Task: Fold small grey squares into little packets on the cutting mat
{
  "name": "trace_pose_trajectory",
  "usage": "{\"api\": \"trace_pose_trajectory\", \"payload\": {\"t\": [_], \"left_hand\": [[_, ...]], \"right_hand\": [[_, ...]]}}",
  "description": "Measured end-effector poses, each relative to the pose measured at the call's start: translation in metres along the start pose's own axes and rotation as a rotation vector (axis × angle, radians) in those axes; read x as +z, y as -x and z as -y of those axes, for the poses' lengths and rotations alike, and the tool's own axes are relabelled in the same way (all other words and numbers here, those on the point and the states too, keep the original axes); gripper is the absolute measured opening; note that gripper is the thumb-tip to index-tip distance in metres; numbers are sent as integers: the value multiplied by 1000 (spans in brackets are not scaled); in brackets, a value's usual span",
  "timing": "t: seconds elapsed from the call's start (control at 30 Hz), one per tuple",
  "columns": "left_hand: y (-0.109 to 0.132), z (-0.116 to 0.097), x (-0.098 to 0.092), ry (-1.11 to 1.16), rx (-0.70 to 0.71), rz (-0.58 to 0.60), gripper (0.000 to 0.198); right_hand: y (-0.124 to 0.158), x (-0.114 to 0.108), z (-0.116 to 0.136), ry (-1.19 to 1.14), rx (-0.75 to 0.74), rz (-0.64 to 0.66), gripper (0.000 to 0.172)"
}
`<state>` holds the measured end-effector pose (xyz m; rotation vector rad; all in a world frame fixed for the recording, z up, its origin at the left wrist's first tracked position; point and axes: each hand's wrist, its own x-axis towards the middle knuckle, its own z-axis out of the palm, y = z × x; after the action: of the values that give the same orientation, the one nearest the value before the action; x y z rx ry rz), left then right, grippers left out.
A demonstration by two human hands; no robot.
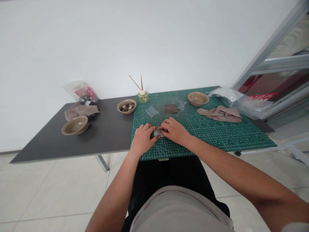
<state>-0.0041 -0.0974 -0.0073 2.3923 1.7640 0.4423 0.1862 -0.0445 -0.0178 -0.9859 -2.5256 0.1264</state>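
A small greyish sheer pouch [158, 132] lies near the front of the green cutting mat [205, 135], between my two hands. My left hand [144, 137] has its thumb and fingers closed on the pouch's left side. From the right, my right hand [176, 131] pinches the same pouch, covering part of it. Whatever the pouch contains is too small to make out. Beyond my hands lie a pale flat pouch [152, 111], a brown one [171, 108] and a grey one [181, 105].
A bowl of dark and pinkish chips [126, 106] stands beside a reed diffuser [143, 96]. Another bowl [198, 98], a brown cloth [222, 114] and clear plastic wrap [241, 101] are to the right. Further left are a bowl [75, 125], cloth [80, 111] and plastic bag [80, 91].
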Motion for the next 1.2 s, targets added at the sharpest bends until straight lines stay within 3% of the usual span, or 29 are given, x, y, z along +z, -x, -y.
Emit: {"api": "trace_pose_trajectory", "payload": {"t": [0.13, 0.37, 0.63, 0.87, 1.2], "left_hand": [[0, 1, 0, 11, 4, 1, 42], [-1, 2, 2, 11, 13, -4, 40], [0, 2, 3, 11, 24, -31, 39], [2, 3, 4, 120, 20, -121, 29], [1, 4, -1, 187, 15, -94, 24]], "right_hand": [[8, -2, 2, 3, 39, -19, 7], [6, 2, 2, -80, -97, 5, 8], [4, 5, 4, -38, 27, -47, 9], [7, 0, 6, -24, 27, -43, 3], [-6, 2, 13, -193, -95, 40, 6]]}}
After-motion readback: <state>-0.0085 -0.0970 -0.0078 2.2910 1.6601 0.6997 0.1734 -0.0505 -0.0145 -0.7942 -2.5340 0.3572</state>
